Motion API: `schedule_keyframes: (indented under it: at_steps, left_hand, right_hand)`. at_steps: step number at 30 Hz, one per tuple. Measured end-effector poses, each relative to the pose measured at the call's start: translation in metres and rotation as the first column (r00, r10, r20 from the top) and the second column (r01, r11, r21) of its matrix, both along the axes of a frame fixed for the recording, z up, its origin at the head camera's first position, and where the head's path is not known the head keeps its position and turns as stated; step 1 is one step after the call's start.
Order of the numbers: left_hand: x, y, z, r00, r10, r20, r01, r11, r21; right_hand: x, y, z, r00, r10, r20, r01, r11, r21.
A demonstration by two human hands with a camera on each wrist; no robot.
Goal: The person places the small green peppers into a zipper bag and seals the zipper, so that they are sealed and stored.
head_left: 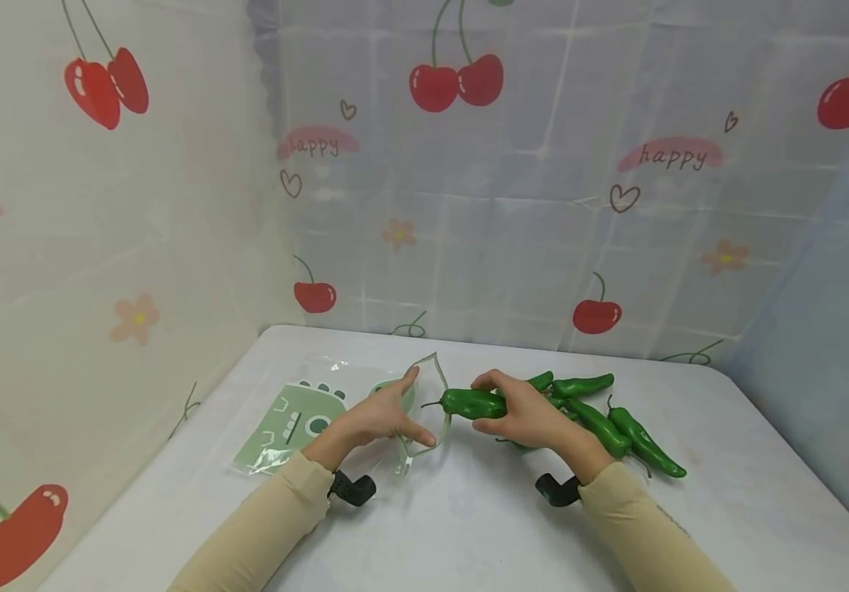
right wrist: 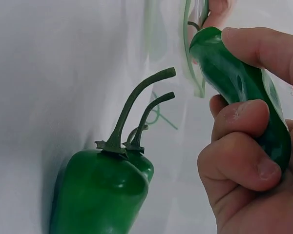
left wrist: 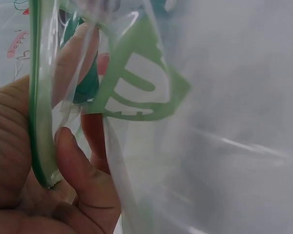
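In the head view a clear zip bag (head_left: 294,423) with a green cartoon print lies on the table at left. My left hand (head_left: 376,415) is at its mouth, thumb and forefinger spread wide against the green-edged opening. The left wrist view shows the zip strip (left wrist: 37,122) running across that hand. My right hand (head_left: 523,411) grips a green pepper (head_left: 468,403), thumb on one side and curled fingers on the other. The pepper's thin stem points left into the bag's mouth, between the left thumb and forefinger.
Several more green peppers (head_left: 597,427) lie in a loose pile just right of the right hand. Two with long stems stand out close up in the right wrist view. A white table (head_left: 468,526) carries everything, with cherry-printed sheets (head_left: 505,205) behind and beside it.
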State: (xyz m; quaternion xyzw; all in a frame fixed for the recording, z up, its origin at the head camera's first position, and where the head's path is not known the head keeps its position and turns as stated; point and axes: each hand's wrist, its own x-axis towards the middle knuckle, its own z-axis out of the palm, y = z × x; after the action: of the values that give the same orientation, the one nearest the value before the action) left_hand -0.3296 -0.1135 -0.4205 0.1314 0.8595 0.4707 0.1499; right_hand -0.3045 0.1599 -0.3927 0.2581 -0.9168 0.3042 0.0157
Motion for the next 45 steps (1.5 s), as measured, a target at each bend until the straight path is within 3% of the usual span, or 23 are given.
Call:
schedule_keyframes:
  at_steps: [17,28,38,45]
  left_hand:
    - [-0.004,0.000,-0.003,0.999,-0.034,-0.017,0.035,0.998,0.045]
    - [-0.003,0.000,-0.001,0.999,-0.039,-0.023,0.040,0.997,0.058]
    - [-0.003,0.000,-0.002,0.999,-0.032,-0.032,0.033,0.998,0.056]
    - [-0.002,0.001,0.000,0.999,-0.026,-0.040,0.028,0.998,0.055]
  right_hand:
    - [-0.001,-0.012,-0.001,0.996,0.062,-0.071,-0.060,0.998,0.017]
    - [0.000,-0.019,-0.001,0.993,0.112,-0.044,-0.113,0.993,-0.026]
    - [-0.005,-0.020,-0.007,0.998,0.066,0.017,-0.064,0.995,-0.082]
    - [-0.006,-0.018,-0.008,0.996,0.080,0.047,-0.074,0.990,-0.123]
